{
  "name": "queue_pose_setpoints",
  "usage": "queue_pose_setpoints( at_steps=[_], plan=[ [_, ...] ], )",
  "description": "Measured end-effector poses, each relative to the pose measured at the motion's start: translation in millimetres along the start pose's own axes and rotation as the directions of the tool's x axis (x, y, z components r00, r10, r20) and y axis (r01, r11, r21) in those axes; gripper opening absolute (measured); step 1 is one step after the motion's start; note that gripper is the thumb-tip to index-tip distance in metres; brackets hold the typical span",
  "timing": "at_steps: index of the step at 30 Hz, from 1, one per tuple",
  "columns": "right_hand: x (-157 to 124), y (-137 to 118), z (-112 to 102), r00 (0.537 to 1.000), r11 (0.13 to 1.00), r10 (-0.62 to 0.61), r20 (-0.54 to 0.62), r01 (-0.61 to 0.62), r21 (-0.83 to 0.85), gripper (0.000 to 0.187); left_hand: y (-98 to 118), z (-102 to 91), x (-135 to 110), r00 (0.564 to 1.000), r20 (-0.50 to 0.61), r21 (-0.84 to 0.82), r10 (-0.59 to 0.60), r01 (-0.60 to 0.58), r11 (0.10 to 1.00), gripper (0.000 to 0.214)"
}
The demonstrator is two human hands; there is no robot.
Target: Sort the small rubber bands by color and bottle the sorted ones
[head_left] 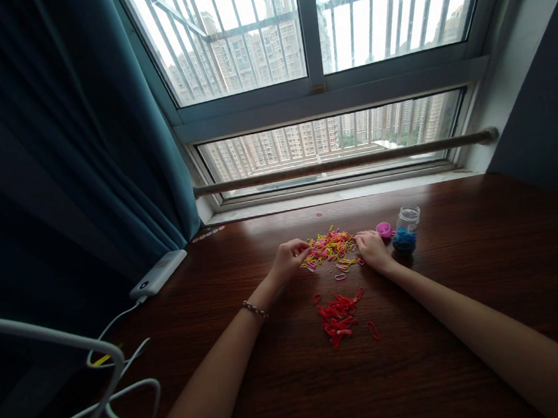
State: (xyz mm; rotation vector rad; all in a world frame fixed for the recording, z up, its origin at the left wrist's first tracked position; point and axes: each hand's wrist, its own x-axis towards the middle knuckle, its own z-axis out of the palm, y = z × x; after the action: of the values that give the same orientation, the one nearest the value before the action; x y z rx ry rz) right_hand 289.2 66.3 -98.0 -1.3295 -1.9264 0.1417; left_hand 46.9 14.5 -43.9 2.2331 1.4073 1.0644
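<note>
A loose pile of mixed yellow, pink and orange rubber bands (331, 246) lies on the dark wooden table. At its left edge is my left hand (290, 258), thumb and fingers pinched together; whatever is between the fingertips is too small to make out. My right hand (373, 250) rests palm down at the pile's right edge, fingers stretched toward the bands and nothing visible in them. Nearer to me lies a separate heap of red rubber bands (339, 317), with one red band (373, 331) apart on its right.
Beyond my right hand stand a small pink cup or lid (383, 230) and a clear jar (409, 216) with blue bands inside. A white power bank (159, 275) with a white cable (120, 313) lies at the left by the blue curtain (115, 120). A barred window is behind the table.
</note>
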Motion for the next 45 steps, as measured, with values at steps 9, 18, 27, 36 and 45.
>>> queue_pose_setpoints(
  at_steps=[9,18,27,36,45],
  plan=[
    [-5,-19,-16,0.993,0.972,0.018,-0.114,0.009,0.236,0.034,-23,9.5,-7,0.982,-0.049,0.191,0.185,-0.172,0.966,0.015],
    [-10,-30,-24,0.985,0.952,-0.014,-0.174,0.066,0.3,0.03,-16,9.6,-8,0.966,0.109,0.297,0.233,-0.255,0.92,0.026],
    [-10,-29,-24,0.986,0.954,-0.013,-0.166,0.062,0.293,0.031,-23,13.1,-8,0.983,-0.008,0.33,0.185,-0.172,0.928,0.023],
    [-10,-28,-22,0.989,0.958,0.008,-0.149,0.036,0.286,0.032,-12,10.0,-10,0.968,0.096,0.35,0.232,-0.251,0.903,0.026],
    [-9,-19,-17,0.985,0.936,0.059,-0.161,0.001,0.352,0.023,-16,11.9,-10,0.958,0.12,0.376,0.26,-0.287,0.881,0.027]
  ],
)
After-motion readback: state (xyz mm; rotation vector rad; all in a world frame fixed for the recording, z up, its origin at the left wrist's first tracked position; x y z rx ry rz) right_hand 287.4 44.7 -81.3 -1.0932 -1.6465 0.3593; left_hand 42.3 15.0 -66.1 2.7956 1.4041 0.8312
